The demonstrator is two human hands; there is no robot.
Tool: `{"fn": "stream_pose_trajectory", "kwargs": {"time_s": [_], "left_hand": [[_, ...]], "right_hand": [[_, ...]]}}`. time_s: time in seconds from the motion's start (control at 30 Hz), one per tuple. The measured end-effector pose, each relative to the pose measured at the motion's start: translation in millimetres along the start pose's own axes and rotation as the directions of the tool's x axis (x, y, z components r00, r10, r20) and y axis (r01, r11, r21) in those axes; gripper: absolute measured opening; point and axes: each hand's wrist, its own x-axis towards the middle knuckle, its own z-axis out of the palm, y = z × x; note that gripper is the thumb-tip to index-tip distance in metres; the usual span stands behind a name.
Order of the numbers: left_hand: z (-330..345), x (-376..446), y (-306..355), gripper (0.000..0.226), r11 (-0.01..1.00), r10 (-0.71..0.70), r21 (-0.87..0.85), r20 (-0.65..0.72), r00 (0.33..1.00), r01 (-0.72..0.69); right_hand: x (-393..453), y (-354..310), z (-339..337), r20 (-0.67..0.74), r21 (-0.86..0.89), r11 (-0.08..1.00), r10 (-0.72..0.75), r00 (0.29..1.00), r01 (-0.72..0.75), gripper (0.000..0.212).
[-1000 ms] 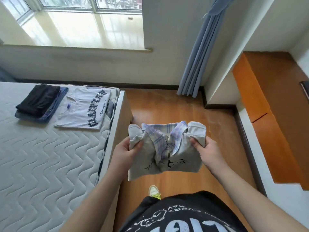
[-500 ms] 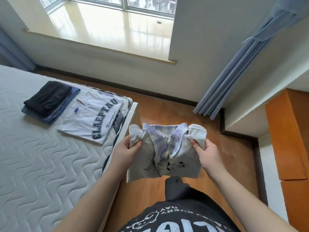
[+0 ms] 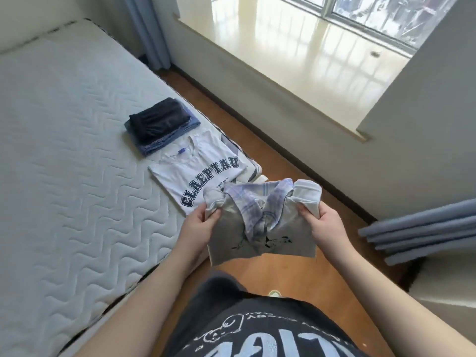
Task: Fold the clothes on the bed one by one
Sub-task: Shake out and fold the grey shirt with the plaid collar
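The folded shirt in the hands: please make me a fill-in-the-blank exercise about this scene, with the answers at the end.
1. The folded shirt with the plaid collar is held by ____ hands, the left hand and the right hand.
2. The white T-shirt lying on the mattress shows the printed word ____.
3. The dark folded garment rests on top of a ____ folded garment.
4. The held shirt hangs over the wooden ____, beside the bed.

Answers: both; CLAEPTAU; blue; floor

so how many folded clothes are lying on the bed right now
3: a white CLAEPTAU t-shirt by the mattress edge, and beside it a dark garment stacked on a blue one. More may hide in that stack.
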Motion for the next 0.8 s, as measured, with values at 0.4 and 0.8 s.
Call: {"fn": "stream_pose_trajectory", "kwargs": {"time_s": [0.4, 0.8], "left_hand": [[-79, 80, -20, 0.017, 0.949, -0.183, -0.301, -0.272, 0.945, 0.097], [-108, 140, -32, 0.018, 0.958, -0.213, -0.258, -0.360, 0.908, 0.122]], "right_hand": [[138, -61, 92, 0.240, -0.199, 0.975, -0.043, 0.970, 0.093, 0.016], [240, -73, 156, 0.415, -0.306, 0.941, -0.006, 0.910, 0.146, 0.012]]}}
